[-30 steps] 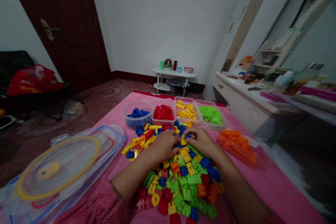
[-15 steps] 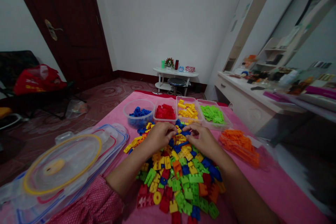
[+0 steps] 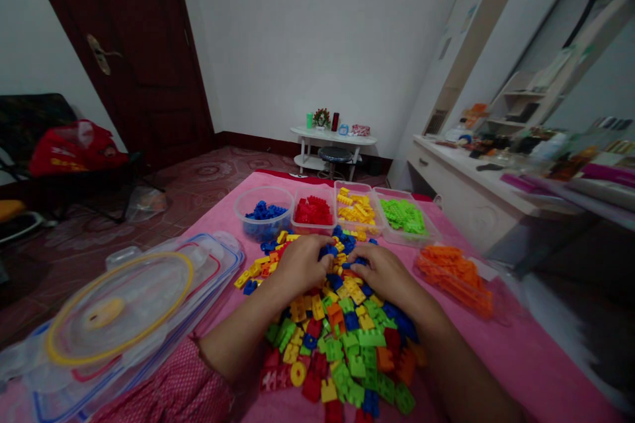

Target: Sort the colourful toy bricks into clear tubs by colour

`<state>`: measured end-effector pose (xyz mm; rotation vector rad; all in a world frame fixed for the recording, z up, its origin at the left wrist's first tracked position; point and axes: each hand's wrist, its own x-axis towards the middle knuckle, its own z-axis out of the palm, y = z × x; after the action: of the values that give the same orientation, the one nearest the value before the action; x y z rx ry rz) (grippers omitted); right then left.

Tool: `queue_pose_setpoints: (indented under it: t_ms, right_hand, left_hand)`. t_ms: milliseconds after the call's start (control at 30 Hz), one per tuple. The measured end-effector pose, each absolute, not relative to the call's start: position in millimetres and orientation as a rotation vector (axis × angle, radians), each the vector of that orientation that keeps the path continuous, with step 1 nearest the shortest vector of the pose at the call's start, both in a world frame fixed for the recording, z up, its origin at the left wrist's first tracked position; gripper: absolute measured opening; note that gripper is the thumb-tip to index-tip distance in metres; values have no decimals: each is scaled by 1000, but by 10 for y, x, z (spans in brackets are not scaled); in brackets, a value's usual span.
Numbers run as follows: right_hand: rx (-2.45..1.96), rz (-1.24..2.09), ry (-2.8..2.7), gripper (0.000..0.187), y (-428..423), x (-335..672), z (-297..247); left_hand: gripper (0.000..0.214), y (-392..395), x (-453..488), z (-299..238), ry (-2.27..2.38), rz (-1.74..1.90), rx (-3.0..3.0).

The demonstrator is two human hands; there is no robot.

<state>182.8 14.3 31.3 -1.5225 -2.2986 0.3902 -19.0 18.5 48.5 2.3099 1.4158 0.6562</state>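
Note:
A loose heap of plastic building bricks (image 3: 354,330) in yellow, green, red, blue and orange spreads over the pink cloth. At the far part of the heap, my left hand (image 3: 303,264) has its thumb and forefinger closed about a blue building brick (image 3: 325,252). Just to the right, my right hand (image 3: 381,269) rests low over the bricks with curled fingers. Blue shows between its thumb and forefinger, but I cannot make out what it grips. The two hands are close together without touching.
Beyond the heap stand clear tubs of blue bricks (image 3: 266,211), red bricks (image 3: 313,210), yellow bricks (image 3: 356,207) and green bricks (image 3: 403,216). Orange bricks (image 3: 454,274) fill another tub at right. Stacked clear lids (image 3: 143,304) lie at left. A cluttered dresser (image 3: 461,178) flanks the table.
My left hand has shifted slightly down and now has a blue brick at its fingertips. My right hand has lowered a little, its fingers more curled. The tubs look unchanged.

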Motion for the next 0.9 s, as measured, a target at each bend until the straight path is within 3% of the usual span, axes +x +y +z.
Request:
queue_pose_setpoints:
  t_ms: [100, 267, 367, 467, 567, 667, 800, 900]
  right_hand:
    - [-1482, 342, -2146, 14, 134, 1812, 459]
    - [-1158, 327, -1964, 14, 28, 1633, 631]
    - [-1079, 400, -1965, 24, -40, 1505, 645]
    - [-1081, 432, -1926, 31, -73, 1463, 661]
    - [-1120, 405, -1855, 25, -75, 1514, 707]
    - [-1158, 346, -1788, 19, -60, 1595, 752]
    - [-1155, 271, -1743, 16, -33, 1676, 789]
    - [-1180, 262, -1705, 16, 6, 1748, 786]
  left_hand:
    - [39, 197, -163, 490, 1236, 863, 1811]
    - [38, 176, -113, 506, 728, 746, 871]
    - [50, 165, -96, 458, 552, 609, 654]
    - [39, 172, -90, 430, 519, 616, 552]
    - [25, 221, -144, 518, 554, 713, 567]
    - [30, 338, -306, 687, 685, 996, 789]
    - [41, 597, -660, 780, 1201, 1557, 1359]
    - [41, 785, -887, 647, 1634, 1694, 1832]
